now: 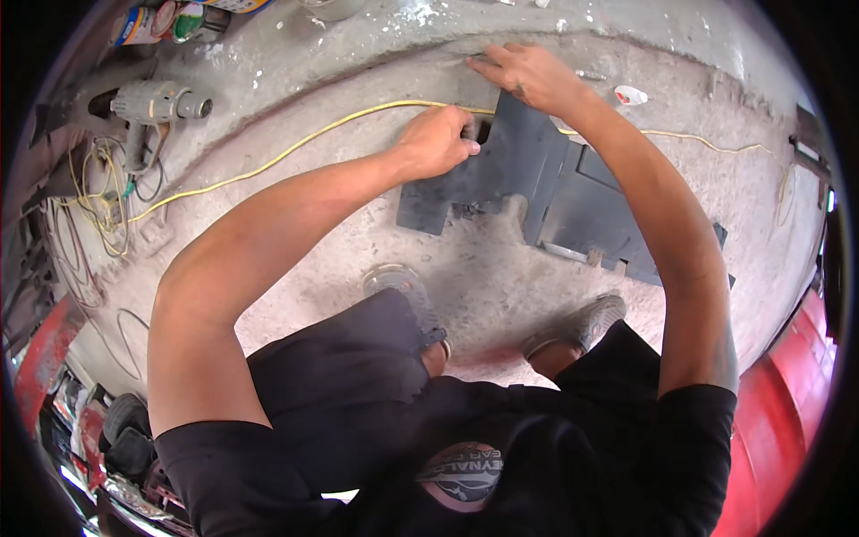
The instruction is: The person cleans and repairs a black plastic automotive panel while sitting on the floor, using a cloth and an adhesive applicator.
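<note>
A dark grey moulded plastic panel (512,148) with cut-outs and raised sections lies on the rough floor in front of my feet. At its upper left, beside a small slot, my left hand (438,141) is closed, with thumb and curled fingers on the panel's edge. My right hand (530,76) is over the panel's far end, palm down. Its fingers point left and come together; what lies between them is too small to make out. A yellow cord (340,118) runs behind the panel, passing close to my left hand.
A grey heat gun (157,106) rests at the far left, near tangled cords (106,192). Cans (186,22) stand at the upper left. A small red-and-white piece (631,95) lies beyond my right forearm. Red bodywork (778,421) is at the lower right.
</note>
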### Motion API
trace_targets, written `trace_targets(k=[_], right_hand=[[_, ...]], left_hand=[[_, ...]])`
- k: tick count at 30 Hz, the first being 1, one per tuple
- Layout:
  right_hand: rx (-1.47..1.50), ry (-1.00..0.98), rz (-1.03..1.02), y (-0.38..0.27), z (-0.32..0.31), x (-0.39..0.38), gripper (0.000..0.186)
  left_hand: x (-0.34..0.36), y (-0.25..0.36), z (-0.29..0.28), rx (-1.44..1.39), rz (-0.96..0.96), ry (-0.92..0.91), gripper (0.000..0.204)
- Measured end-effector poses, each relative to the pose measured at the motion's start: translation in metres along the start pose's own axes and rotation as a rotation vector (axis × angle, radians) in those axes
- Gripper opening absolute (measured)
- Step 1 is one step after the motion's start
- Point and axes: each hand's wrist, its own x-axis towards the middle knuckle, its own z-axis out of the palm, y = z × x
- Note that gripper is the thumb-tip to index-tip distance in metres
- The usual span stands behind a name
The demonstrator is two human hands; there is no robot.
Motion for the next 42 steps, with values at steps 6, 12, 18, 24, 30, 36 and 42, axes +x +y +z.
trace_targets(k=[6, 12, 18, 24, 30, 36, 42], right_hand=[[0.111, 0.099, 0.038, 0.002, 0.0, -0.013, 0.05], [0.239, 0.211, 0.171, 0.014, 0.007, -0.027, 0.041], [0.176, 0.161, 0.109, -0.001, -0.002, -0.015, 0.045], [0.214, 0.206, 0.126, 0.011, 0.006, -0.03, 0.044], [0.191, 0.449, 0.586, -0.014, 0.009, -0.034, 0.04], [0.268, 0.473, 0.505, -0.022, 0.027, -0.032, 0.039], [0.238, 0.553, 0.558, -0.019, 0.027, -0.029, 0.031]], left_hand=[[0.0, 0.003, -0.003, 0.01, -0.032, -0.005, 0.027], [0.0, 0.0, -0.002, 0.034, -0.025, 0.001, 0.029], [0.005, -0.001, 0.002, 0.04, -0.011, 0.014, 0.025], [0.01, 0.01, -0.005, 0.047, -0.024, 0.003, 0.026], [0.012, 0.015, -0.007, 0.06, -0.041, 0.002, 0.028], [0.015, 0.019, -0.006, 0.049, -0.109, -0.013, 0.029], [0.015, 0.02, -0.008, 0.058, -0.12, -0.022, 0.03]])
